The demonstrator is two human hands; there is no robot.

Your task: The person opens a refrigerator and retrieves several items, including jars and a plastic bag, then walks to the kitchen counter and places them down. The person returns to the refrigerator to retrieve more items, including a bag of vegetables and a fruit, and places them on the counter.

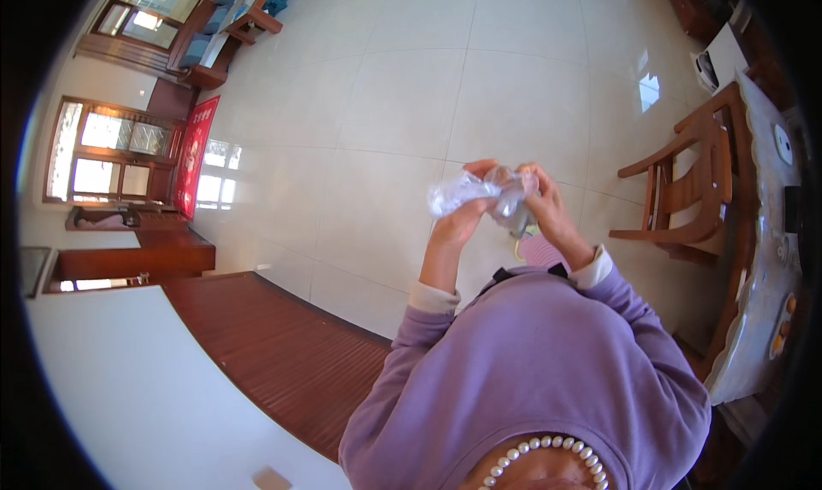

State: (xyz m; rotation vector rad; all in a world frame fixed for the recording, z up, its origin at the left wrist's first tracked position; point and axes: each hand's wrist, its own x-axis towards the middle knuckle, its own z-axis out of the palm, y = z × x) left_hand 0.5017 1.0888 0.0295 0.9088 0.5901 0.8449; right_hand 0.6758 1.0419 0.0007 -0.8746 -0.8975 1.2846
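Note:
A crumpled clear plastic bag or film (459, 191) is held up in front of my chest, above the tiled floor. My left hand (463, 221) grips its bunched middle between thumb and fingers, and a loose end sticks out to the left. On the other side, my right hand (544, 198) pinches the plastic near its right end. The two hands are close together, with the film stretched between them. Whether anything is inside the plastic cannot be made out. Below the right hand, a pink ribbed item (542, 251) shows partly, its lower part hidden by my sweater.
To the right, a wooden armchair (697, 188) faces a table with a lace-edged cover (738, 361), which bears a plate of food (780, 336). Wooden wall panelling (276, 336) runs along the left. A red doormat (198, 150) lies at the far door. A wooden bench (209, 66) stands beyond.

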